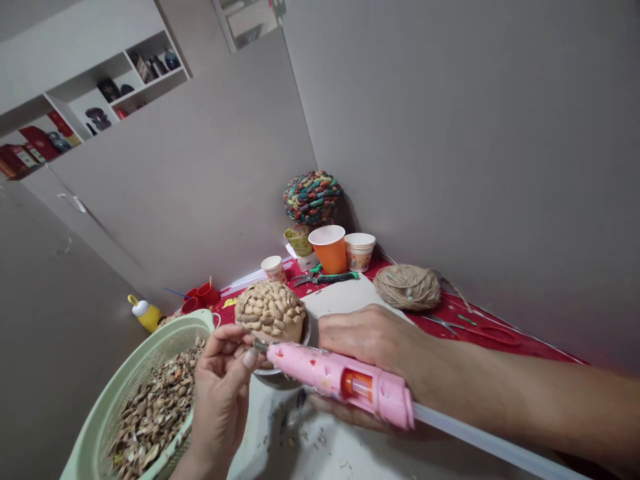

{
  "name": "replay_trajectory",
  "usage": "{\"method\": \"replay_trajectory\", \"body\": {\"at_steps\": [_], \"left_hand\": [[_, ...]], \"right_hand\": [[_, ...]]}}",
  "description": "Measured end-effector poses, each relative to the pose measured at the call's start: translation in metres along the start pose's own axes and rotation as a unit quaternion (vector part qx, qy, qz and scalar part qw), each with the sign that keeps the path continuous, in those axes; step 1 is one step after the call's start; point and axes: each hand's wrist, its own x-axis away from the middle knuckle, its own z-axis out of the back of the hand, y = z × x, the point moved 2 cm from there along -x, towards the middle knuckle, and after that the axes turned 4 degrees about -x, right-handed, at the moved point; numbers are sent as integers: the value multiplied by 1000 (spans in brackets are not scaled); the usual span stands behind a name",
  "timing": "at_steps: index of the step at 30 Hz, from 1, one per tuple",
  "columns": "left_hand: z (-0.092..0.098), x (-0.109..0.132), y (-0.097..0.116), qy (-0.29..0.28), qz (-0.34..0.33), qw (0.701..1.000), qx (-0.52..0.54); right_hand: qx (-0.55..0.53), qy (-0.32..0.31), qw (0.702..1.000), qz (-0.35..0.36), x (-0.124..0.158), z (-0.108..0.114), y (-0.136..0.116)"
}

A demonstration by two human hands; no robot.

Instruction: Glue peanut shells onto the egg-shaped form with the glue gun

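Observation:
My right hand [367,337] is wrapped round a pink glue gun [320,373], with a long translucent glue stick [485,440] coming out of its back end. The nozzle points left, close to the fingertips of my left hand [227,380]. Thumb and fingers there are pinched together, and whatever they hold is hidden or too small to name. Just behind the nozzle, a ball [270,310] covered on top with peanut shells rests in a bowl [273,370]; its lower front is bare and tan. A green colander [95,427] full of shell pieces [155,407] stands left of my left hand.
Farther back are a multicoloured ball [313,197], an orange cup [330,253], paper cups [360,250], pliers [330,277] and a twine ball [407,287]. Scissors [470,327] lie right on the red cloth [540,350]. Red cups [207,293] and a yellow bottle [147,313] stand left. Walls enclose the corner.

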Motion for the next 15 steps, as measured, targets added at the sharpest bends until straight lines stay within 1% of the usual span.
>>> {"method": "replay_trajectory", "body": {"at_steps": [4, 7, 12, 15], "left_hand": [[1, 0, 0, -5, -5, 1000, 1], [1, 1, 0, -1, -2, 1000, -2], [1, 0, -1, 0, 3, 1000, 1], [0, 0, -1, 6, 11, 1000, 5]], "right_hand": [[10, 42, 999, 6, -1, 0, -1], [9, 49, 999, 6, -2, 0, 0], [11, 37, 999, -3, -5, -1, 1], [22, 27, 999, 3, -4, -1, 2]]}}
